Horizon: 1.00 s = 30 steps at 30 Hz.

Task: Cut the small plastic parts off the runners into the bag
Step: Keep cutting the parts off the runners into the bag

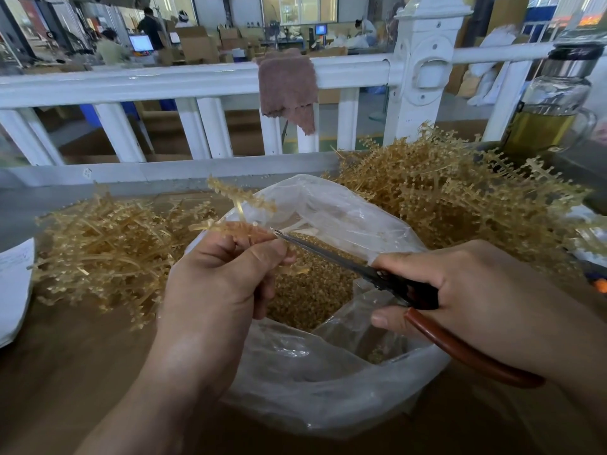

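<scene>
- At the far left edge we see a sheet of white paper (13, 290) lying on the brown table (82, 372).
- Just beside it we find the left pile of runners (108, 254), amber and tangled, resting on the table.
- Next comes the left hand (216, 290). We see its fingers and thumb curled round one runner (243, 205), gripping it over the bag's mouth, with a branch of parts sticking up above the fingers.
- In the middle we see the clear plastic bag (328, 382), open on the table between the two piles. The small plastic parts (308, 290) lie heaped inside it.
- Behind it, a pinkish-brown cloth (287, 90) hangs over the white railing (164, 80).
- The cutters (328, 254) reach across the bag's mouth, dark blades pointing left, their tip touching the held runner just beside the left fingertips. We cannot tell whether the blades are parted.
- The right hand (460, 290) grasps the cutters, fingers wrapped over the top and thumb underneath, by the red-brown handle (466, 353).
- Beyond it we see the right pile of runners (443, 198), bristling with parts.
- At the far right a glass bottle (551, 106) holding yellowish liquid stands upright behind that pile.
</scene>
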{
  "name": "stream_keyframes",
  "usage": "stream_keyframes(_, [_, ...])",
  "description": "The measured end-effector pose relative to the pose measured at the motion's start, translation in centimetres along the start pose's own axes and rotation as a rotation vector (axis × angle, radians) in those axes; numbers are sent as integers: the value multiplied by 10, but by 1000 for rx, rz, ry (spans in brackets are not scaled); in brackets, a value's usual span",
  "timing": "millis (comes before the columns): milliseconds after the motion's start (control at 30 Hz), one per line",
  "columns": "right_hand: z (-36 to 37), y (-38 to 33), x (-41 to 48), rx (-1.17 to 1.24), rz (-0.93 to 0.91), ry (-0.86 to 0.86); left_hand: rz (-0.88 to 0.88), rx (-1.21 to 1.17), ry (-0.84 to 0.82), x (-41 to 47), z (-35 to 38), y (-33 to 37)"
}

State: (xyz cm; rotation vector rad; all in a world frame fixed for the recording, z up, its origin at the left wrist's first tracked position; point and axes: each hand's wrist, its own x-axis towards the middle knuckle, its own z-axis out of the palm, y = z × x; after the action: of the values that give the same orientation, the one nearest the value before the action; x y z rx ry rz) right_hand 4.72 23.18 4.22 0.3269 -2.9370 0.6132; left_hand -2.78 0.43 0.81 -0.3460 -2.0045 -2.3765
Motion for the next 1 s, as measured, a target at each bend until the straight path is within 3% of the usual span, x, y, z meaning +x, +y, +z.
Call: stream_keyframes(1000, [-4,-4,-2,1,3,-31,9,1,7,0,1,1])
